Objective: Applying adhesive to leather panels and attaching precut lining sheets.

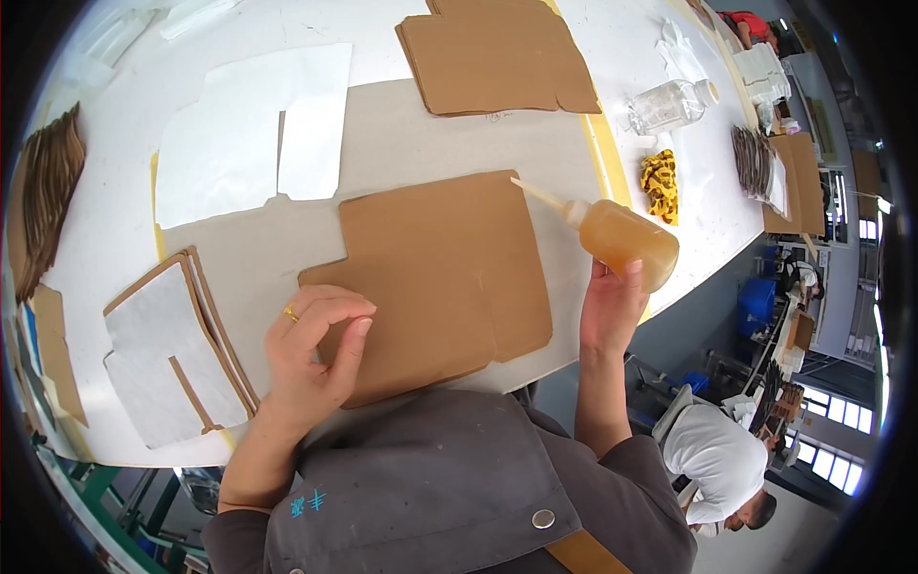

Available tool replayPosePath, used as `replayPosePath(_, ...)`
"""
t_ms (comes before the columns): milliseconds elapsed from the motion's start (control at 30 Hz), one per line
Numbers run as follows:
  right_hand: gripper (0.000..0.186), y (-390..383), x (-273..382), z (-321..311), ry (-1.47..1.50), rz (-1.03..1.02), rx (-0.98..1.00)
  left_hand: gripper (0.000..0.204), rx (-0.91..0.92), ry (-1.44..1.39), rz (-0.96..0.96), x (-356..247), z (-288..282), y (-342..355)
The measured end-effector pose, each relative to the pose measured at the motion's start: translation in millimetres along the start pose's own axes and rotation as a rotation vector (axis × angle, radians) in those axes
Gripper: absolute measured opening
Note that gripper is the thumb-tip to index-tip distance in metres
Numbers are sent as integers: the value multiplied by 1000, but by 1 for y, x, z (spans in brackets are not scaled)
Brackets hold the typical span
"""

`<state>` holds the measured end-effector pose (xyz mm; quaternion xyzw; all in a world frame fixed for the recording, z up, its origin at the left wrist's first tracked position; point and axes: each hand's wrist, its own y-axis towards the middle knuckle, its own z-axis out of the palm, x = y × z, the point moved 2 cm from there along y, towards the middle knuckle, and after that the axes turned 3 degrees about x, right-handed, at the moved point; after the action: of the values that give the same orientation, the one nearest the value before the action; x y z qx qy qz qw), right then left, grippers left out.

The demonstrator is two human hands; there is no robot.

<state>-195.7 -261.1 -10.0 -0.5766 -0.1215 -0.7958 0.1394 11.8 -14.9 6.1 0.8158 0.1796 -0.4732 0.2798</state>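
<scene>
My right hand grips a squeeze bottle of amber liquid, its long pale nozzle pointing up-left to the upper-right corner of a brown cut sheet. My left hand, with a ring, is over that sheet's left part, fingers curled and thumb close to the index fingertip, with nothing visible between them. The sheet lies on a grey mat. Left of it are white-faced brown pieces; white cut sheets and more brown pieces lie beyond.
A clear jar and yellow-black cloth lie right on the table. A dark brown stack is at far left. A person in white bends at lower right; another in red is at top right.
</scene>
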Motion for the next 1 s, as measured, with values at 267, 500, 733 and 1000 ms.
replayPosePath(267,63,-1,3,9,-178,-121,69,15,-30,13,-48,1,-3,1)
replayPosePath(500,64,0,2,8,-192,-139,67,14,-50,22,-49,0,-5,1)
replayPosePath(733,67,-7,-2,14,-211,-132,94,11,-136,6,-44,2,-10,0)
replayPosePath(1000,73,-24,-15,47,-182,-100,226,10,-250,-8,-3,-1,-20,2)
